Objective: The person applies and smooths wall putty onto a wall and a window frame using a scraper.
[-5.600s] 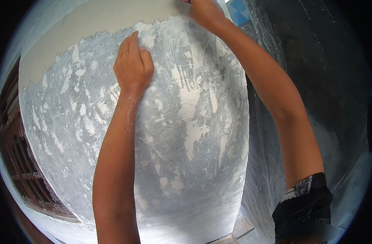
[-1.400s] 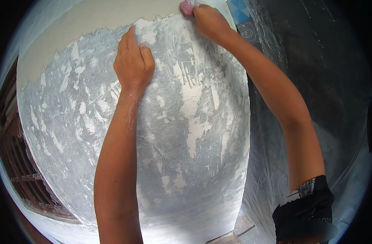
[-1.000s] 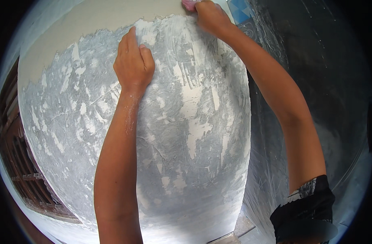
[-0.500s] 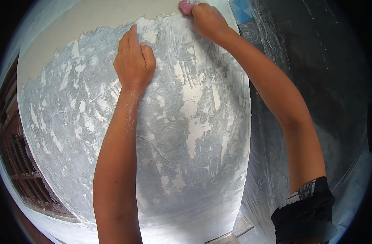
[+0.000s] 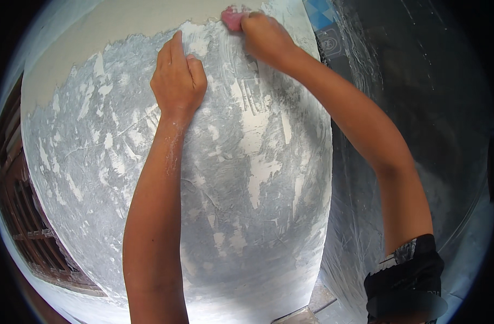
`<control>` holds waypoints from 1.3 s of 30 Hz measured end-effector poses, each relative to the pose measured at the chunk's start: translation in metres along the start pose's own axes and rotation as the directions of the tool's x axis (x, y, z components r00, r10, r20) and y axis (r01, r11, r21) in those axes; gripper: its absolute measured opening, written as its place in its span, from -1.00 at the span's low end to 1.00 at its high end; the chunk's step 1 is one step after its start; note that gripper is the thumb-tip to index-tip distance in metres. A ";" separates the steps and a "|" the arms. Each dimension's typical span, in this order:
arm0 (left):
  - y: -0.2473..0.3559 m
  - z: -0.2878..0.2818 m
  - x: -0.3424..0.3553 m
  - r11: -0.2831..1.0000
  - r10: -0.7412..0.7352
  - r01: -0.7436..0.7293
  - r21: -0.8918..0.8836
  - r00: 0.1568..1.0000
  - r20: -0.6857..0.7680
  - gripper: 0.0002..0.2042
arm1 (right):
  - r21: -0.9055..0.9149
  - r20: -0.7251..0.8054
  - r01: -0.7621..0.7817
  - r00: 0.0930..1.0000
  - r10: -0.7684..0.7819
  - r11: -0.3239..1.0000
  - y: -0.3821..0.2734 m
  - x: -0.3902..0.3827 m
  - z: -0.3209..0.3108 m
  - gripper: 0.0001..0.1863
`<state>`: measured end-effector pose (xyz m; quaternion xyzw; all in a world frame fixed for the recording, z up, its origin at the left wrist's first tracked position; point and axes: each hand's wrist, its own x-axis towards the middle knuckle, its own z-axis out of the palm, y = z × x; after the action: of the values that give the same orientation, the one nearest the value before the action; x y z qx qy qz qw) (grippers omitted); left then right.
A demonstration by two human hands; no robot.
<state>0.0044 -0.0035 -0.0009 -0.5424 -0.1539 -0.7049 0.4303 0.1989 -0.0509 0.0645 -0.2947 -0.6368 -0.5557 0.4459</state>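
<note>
A grey wall (image 5: 149,200) patched with white fills the middle of the view, bordered along the top by a ragged-edged beige layer (image 5: 149,21). My left hand (image 5: 177,81) rests against the grey part just below that edge, its fingers stretched upward. Higher and to the right, my right hand (image 5: 268,40) is closed on a pink hand tool (image 5: 233,20) with whitish smears. The tool is at the wall near the beige edge; my fingers hide part of it, and its exact kind is unclear.
Dark brown slatted woodwork (image 5: 33,227) stands at the left. Dark plastic-like sheeting (image 5: 419,108) hangs on the right beyond the wall's edge, with a blue patterned piece (image 5: 318,13) at the top. Floor tiles (image 5: 320,297) show at the bottom.
My right hand has moved left and slightly down along the wall with the pink hand tool. My left hand has stayed in place.
</note>
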 end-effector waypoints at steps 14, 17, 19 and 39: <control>0.001 0.004 0.004 0.997 0.079 -0.078 0.020 0.993 -0.085 -0.53 | -0.020 -0.131 0.146 0.980 -0.147 0.989 -0.009 -0.013 0.004 -0.79; -0.001 -0.001 0.005 0.996 0.087 -0.086 0.017 0.992 -0.086 -0.53 | 0.028 -0.049 0.071 0.996 -0.070 0.997 -0.031 -0.020 0.007 -0.80; 0.001 0.000 0.005 0.997 0.076 -0.075 0.011 0.994 -0.076 -0.53 | 0.064 -0.111 0.018 0.994 -0.010 0.998 -0.020 -0.004 -0.007 -0.80; 0.002 0.003 0.002 0.999 0.014 -0.015 -0.043 1.000 -0.017 -0.52 | -0.018 -0.056 -0.163 0.985 0.162 0.986 0.029 -0.004 -0.015 -0.73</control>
<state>0.0081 -0.0032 0.0011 -0.5467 -0.1310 -0.7095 0.4250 0.2293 -0.0590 0.0739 -0.3354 -0.5919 -0.5325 0.5037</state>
